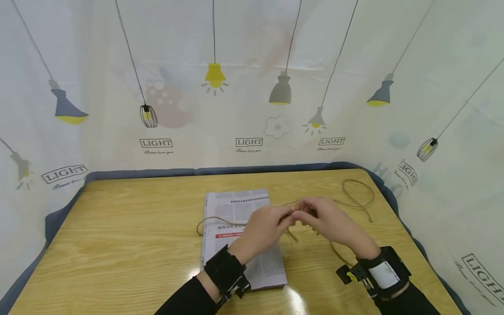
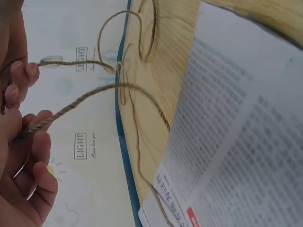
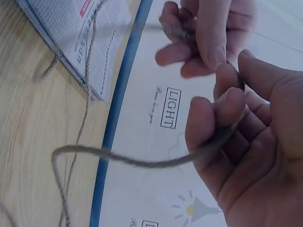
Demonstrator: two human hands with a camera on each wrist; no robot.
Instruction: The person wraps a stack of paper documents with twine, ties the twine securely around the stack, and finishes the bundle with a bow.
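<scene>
A brown twine (image 2: pixel 78 101) runs through both hands, which meet above the right edge of a folded newspaper stack (image 1: pixel 252 271). My left hand (image 1: pixel 264 227) pinches the twine between thumb and fingers, as the left wrist view shows. Close beside it, my right hand (image 1: pixel 324 218) holds the twine too, its fingers curled round it in the right wrist view. One length of twine lies across the newspaper and loops past its left edge. Other lengths trail from the hands down to the table. The exact spot where the fingertips meet is partly hidden.
The wooden table (image 1: pixel 118 245) carries a loose loop of the twine (image 1: pixel 372 197) at its back right. A pale curtain (image 1: pixel 189 100) printed with lamps hangs behind and at both sides, with a dark blue border (image 1: pixel 189 171) along the table's edge.
</scene>
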